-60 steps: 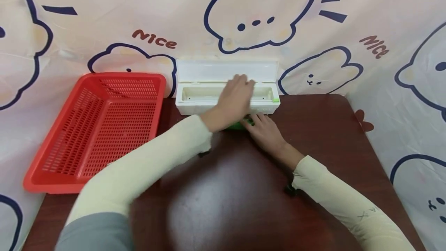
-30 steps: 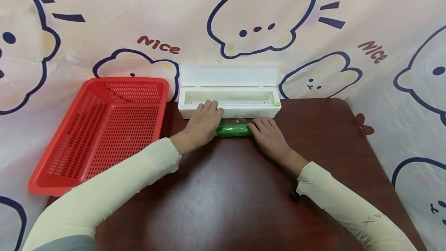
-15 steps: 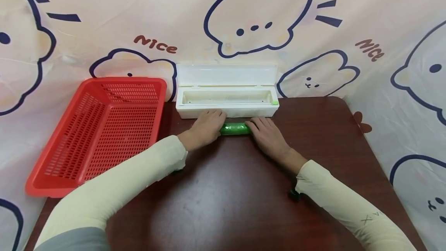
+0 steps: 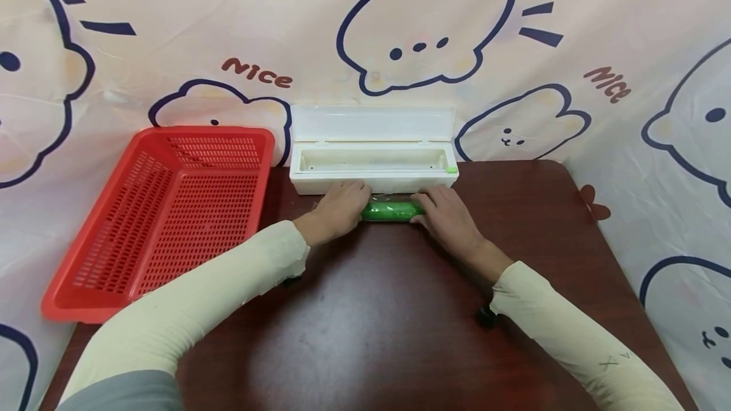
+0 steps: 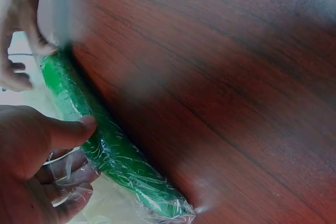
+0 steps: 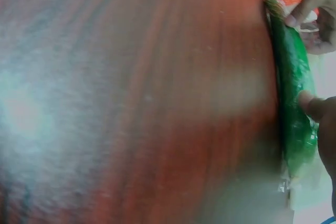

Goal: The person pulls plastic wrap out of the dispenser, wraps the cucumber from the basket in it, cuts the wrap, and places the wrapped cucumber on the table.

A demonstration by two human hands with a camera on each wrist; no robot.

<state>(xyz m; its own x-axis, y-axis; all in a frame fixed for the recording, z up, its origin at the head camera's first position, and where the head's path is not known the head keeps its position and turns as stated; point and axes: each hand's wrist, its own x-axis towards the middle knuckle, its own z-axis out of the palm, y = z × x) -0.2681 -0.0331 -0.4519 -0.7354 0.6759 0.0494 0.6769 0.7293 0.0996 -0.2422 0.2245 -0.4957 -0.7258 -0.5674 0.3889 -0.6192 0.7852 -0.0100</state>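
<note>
A green cucumber [image 4: 391,211] wrapped in clear cling film [image 5: 149,182] lies on the dark table, just in front of the white cling film box [image 4: 374,182]. My left hand [image 4: 342,208] holds its left part; in the left wrist view the thumb [image 5: 79,129] lies on the near side and the fingers are behind, with loose film over them. My right hand [image 4: 448,217] grips the right part, its thumb [image 6: 311,103] on the cucumber in the right wrist view. Its other fingers are mostly hidden there. Crumpled film gathers at the cucumber's left end.
The box's lid [image 4: 374,122] stands raised against the patterned wall sheet [image 4: 308,18]. To the left is a red plastic basket [image 4: 259,208] with perforated sides. The brown wooden table [image 4: 365,322] stretches out in front of the hands.
The left hand came down from above the box to the cucumber's left part, then moved slightly right. The right hand has shifted slightly right along the cucumber.
</note>
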